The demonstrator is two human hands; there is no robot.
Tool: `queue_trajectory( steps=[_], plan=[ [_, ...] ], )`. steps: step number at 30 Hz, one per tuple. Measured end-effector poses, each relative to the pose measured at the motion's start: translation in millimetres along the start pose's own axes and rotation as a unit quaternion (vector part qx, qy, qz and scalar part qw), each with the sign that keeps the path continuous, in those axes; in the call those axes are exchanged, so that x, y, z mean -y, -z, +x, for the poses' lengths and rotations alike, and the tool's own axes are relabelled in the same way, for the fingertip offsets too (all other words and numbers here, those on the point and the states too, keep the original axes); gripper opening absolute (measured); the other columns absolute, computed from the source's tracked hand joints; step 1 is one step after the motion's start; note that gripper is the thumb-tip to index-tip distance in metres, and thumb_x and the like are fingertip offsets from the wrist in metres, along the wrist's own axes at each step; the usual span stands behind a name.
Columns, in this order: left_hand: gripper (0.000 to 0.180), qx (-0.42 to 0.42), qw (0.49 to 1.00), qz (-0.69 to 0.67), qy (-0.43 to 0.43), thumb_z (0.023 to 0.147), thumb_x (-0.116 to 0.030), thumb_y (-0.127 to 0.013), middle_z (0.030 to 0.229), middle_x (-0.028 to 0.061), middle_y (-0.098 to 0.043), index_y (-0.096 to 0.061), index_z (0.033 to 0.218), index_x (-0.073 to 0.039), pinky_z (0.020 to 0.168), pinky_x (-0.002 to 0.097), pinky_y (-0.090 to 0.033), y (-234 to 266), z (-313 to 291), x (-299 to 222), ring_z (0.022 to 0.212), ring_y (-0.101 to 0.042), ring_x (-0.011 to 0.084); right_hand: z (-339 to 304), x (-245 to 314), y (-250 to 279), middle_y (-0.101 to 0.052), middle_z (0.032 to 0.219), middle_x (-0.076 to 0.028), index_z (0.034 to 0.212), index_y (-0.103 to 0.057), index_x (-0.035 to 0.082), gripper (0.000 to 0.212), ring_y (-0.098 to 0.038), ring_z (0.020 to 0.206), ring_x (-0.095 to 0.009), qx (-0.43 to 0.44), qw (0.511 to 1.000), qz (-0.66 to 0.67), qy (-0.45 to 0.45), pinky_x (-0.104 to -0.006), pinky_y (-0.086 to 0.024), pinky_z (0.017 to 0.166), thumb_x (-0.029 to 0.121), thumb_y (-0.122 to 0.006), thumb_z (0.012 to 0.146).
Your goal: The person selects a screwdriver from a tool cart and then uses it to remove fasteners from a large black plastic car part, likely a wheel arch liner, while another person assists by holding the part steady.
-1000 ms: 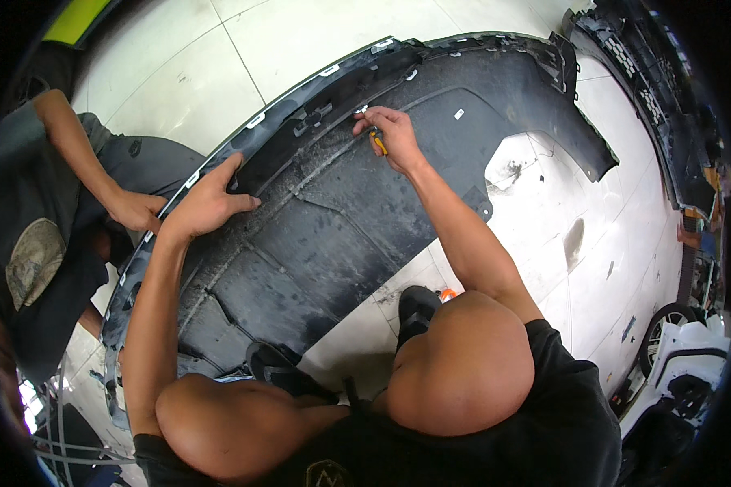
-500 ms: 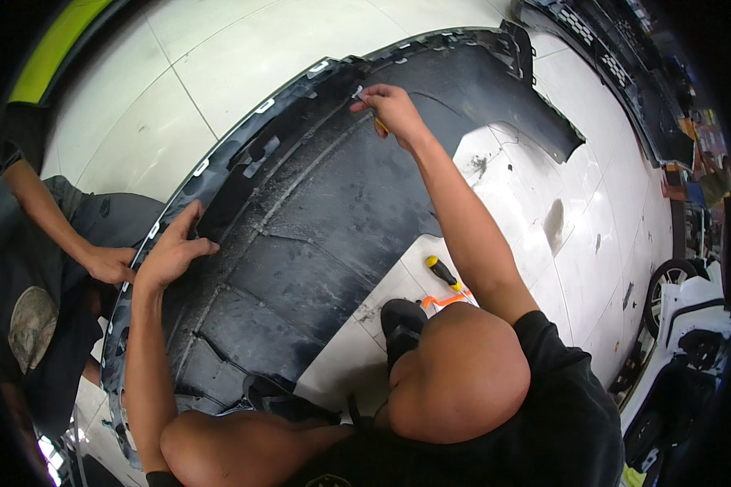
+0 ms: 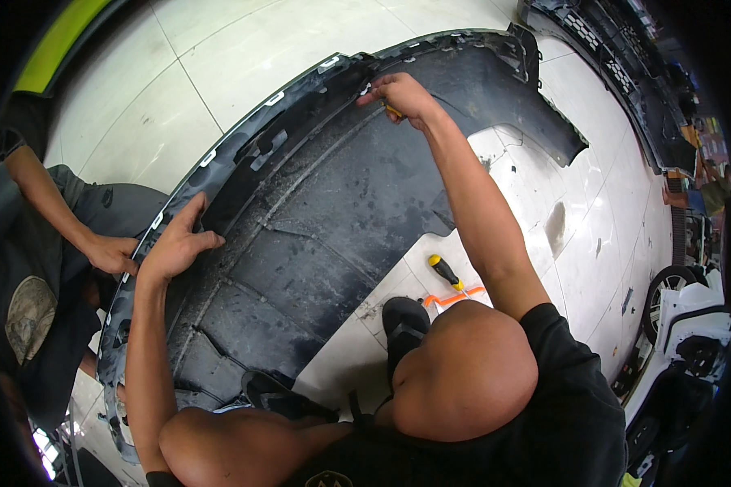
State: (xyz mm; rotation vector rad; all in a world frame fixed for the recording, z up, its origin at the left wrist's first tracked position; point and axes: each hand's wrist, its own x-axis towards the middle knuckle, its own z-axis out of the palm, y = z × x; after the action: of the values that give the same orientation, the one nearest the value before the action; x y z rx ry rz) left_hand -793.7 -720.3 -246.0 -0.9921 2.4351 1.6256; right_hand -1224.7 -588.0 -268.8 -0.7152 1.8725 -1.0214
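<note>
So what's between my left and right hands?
In the head view, the car bumper's black inner side stretches between your left hand and right hand, with small unclear grey patches.

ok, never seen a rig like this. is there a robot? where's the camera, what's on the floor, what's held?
No robot: these are a person's own bare hands. The view comes from a wide fisheye camera on their head, looking down, so straight edges bend toward the rim.

A large dark car bumper lies on the white tiled floor. Near the person's knees are a yellow-and-black screwdriver and a bent orange piece.

The left hand rests on the bumper's edge, thumb and fingers spread. The right hand holds a yellow tool, mostly hidden, so its kind is unclear. A small white piece shows at its fingertips.

At far left, another person's hand is at the bumper's rim.
</note>
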Motion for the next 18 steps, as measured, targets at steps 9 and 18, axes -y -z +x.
queue_trajectory(
  steps=[9,18],
  plan=[
    [0.061,-0.011,0.999,0.04,0.029,0.074,-0.01,-0.076,0.12,0.0108,-0.053,-0.049,0.128,0.002,0.098,0.0302,-0.04,-7.1,-2.8,-12.7,0.114,-0.049,0.0214,16.5,-4.1,7.5,-0.077,0.102,-0.015,0.102,-0.07,-0.006,0.022,-0.044,0.048,-0.012,0.033,0.999,-0.014,-0.008,-0.032,-0.037,0.045,0.007,-0.056,0.092],
    [0.092,0.0,0.997,0.037,0.07,0.075,-0.009,-0.075,0.158,0.0244,-0.042,-0.034,0.155,0.008,0.122,0.0343,-0.027,-1.5,8.6,5.9,0.15,-0.036,0.0298,41.2,-74.0,-11.5,-0.061,0.074,-0.006,0.104,-0.061,0.003,0.012,-0.05,0.056,-0.01,0.047,0.973,0.166,0.153,-0.0262,-0.036,0.042,0.013,-0.055,0.102]
  ],
)
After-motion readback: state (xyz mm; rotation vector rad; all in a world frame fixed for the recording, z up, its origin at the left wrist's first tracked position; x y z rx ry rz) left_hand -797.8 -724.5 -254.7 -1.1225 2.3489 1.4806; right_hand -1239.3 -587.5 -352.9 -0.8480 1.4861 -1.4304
